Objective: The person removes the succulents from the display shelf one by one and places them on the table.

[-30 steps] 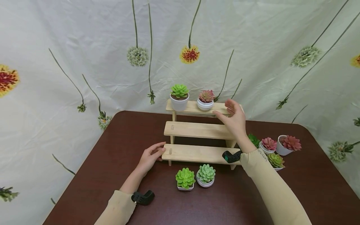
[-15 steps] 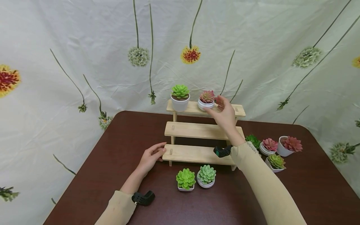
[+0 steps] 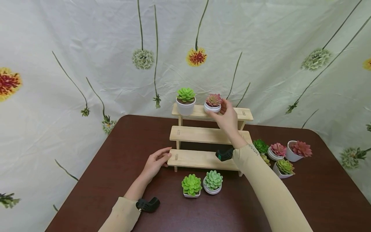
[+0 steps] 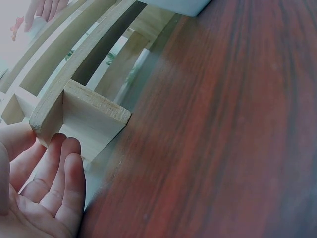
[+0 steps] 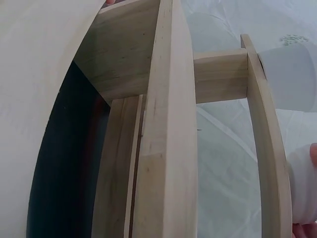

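Observation:
A three-tier wooden stand [image 3: 205,134] is on the dark table. My left hand [image 3: 156,162] holds the left end of its lowest tier. In the left wrist view, thumb and fingers of the left hand [image 4: 47,196] meet at that wooden corner. On the top tier, a pink potted succulent [image 3: 213,100] sits upright in a white ribbed pot. My right hand [image 3: 226,118] grips this pot from the right, thumb in front and fingers round the far side. The right wrist view catches part of the white pot [image 5: 302,186] with fingertips at its edge. A green potted succulent [image 3: 185,104] stands left of it.
Two more potted succulents, one bright green [image 3: 191,185] and one pale green [image 3: 213,180], stand before the stand. Several others cluster at the right, including a red one in a tipped white pot [image 3: 294,151]. A flowered cloth [image 3: 116,64] hangs behind the table.
My right hand has moved left along the top tier, from beside the pink succulent to gripping its pot. The left hand has stayed at the lowest tier.

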A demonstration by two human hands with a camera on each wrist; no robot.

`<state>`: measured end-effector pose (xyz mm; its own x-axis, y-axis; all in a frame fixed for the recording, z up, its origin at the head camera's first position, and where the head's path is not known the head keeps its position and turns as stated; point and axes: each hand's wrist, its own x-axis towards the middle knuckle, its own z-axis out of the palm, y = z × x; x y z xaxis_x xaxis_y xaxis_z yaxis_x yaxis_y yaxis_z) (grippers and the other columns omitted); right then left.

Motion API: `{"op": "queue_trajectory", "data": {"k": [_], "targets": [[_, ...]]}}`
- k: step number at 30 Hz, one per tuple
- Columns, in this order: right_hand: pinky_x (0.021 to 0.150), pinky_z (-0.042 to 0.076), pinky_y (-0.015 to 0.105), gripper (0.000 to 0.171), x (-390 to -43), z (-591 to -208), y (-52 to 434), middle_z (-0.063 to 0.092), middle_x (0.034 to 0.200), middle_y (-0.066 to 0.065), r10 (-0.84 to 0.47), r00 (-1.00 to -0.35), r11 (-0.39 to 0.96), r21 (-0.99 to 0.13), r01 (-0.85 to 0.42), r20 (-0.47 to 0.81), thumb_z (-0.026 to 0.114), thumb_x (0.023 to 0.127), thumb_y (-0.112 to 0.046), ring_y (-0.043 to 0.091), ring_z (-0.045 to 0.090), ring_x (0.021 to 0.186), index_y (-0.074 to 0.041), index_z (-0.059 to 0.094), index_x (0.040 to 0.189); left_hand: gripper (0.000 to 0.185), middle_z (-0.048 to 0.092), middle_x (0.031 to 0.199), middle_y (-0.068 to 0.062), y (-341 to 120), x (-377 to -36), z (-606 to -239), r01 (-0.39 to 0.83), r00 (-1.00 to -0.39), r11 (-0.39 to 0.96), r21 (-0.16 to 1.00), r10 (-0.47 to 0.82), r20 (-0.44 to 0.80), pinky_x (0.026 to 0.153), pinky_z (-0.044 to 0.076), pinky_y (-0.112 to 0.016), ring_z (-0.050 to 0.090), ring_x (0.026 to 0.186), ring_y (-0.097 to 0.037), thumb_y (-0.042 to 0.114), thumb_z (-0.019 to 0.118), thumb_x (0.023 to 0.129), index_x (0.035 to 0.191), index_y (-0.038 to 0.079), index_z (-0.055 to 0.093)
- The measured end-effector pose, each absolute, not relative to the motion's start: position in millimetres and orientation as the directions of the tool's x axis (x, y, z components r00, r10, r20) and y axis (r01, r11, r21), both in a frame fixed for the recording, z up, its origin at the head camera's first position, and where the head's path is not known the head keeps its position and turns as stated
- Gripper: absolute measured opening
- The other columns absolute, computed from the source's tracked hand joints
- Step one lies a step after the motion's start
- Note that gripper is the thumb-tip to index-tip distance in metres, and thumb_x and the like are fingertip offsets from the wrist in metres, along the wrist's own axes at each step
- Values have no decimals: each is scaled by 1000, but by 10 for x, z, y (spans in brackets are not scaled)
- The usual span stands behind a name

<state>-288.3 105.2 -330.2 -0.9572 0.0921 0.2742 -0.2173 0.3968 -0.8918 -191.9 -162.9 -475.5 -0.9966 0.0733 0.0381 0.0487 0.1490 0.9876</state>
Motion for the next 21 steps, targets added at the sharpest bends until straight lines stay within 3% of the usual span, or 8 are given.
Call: {"op": "queue_trajectory", "data": {"k": [11, 21], "targets": [[91, 46, 29, 70, -2755, -3357, 1150, 54, 122, 14, 126, -942, 299, -917, -263, 311, 81, 74, -19, 23, 56, 109, -2, 46, 133, 42, 63, 103, -12, -1631, -1916, -4761, 45, -997, 147, 988, 74, 34, 68, 53, -31, 58, 79, -18, 26, 61, 93, 130, 8, 56], [94, 44, 31, 67, -2506, -3417, 1351, 54, 121, 14, 105, -920, 318, -889, -329, 378, 80, 76, -17, 24, 54, 111, -1, 48, 132, 41, 63, 105, -12, -1628, -1922, -4743, 44, -996, 143, 989, 77, 33, 68, 52, -30, 58, 79, -16, 24, 61, 93, 130, 6, 56]]}}
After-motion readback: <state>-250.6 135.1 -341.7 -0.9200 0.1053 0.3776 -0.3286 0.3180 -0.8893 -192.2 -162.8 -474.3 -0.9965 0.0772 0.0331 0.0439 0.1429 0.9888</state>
